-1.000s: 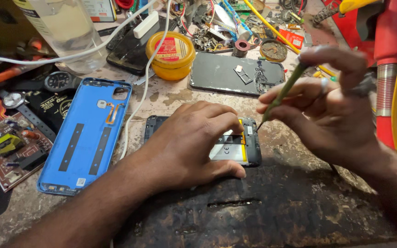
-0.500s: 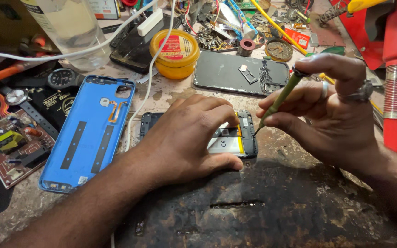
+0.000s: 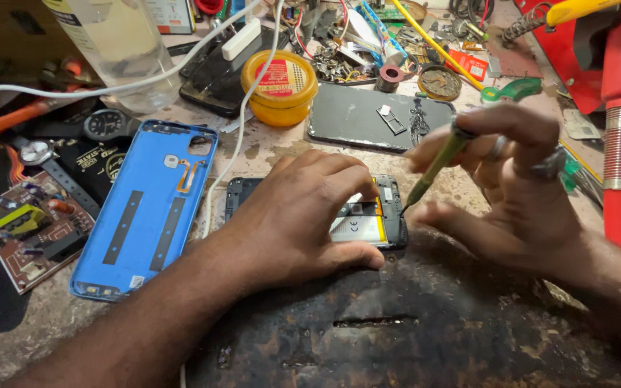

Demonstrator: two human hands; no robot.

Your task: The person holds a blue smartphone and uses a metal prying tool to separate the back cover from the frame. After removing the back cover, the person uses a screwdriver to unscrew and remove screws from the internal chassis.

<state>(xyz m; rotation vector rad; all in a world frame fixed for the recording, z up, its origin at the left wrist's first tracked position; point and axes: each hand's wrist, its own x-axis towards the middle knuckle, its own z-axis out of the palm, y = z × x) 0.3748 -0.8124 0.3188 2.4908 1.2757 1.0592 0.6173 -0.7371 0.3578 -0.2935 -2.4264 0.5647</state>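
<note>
Pressing our left hand flat on the open phone on the counter, we pinch a screwdriver in our right hand, tip touching the phone's edge.

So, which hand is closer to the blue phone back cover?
The left. The left hand rests on the opened phone, just right of the blue back cover. The right hand holds a screwdriver at the phone's far right edge.
</note>
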